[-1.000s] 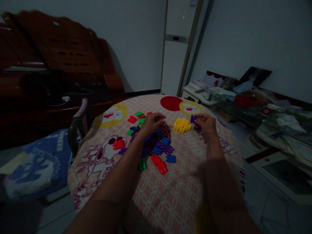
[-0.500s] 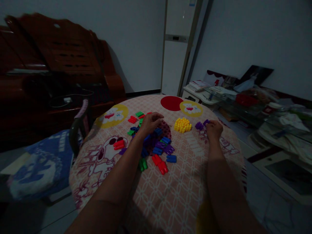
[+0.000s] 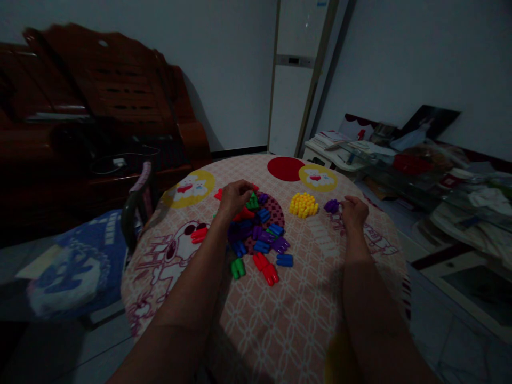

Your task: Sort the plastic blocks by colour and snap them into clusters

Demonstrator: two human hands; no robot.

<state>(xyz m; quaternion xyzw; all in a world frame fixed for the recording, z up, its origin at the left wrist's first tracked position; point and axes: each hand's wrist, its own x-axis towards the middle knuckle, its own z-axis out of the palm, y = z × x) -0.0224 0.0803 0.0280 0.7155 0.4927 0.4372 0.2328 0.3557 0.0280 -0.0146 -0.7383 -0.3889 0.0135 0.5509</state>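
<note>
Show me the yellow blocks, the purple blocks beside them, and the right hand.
Yellow blocks (image 3: pixel 304 206): head view, middle of the cluster.
Purple blocks (image 3: pixel 332 206): head view, middle of their group.
Right hand (image 3: pixel 354 214): head view, middle of the hand.

We see smooth, glossy plastic in the red blocks (image 3: pixel 270 274) and yellow pieces (image 3: pixel 304 206), matt cloth (soft-looking, to our eyes) in the tablecloth (image 3: pixel 280 320), polished wood in the bench (image 3: pixel 132 101), and fuzzy cloth in the blue seat cover (image 3: pixel 90 242).
</note>
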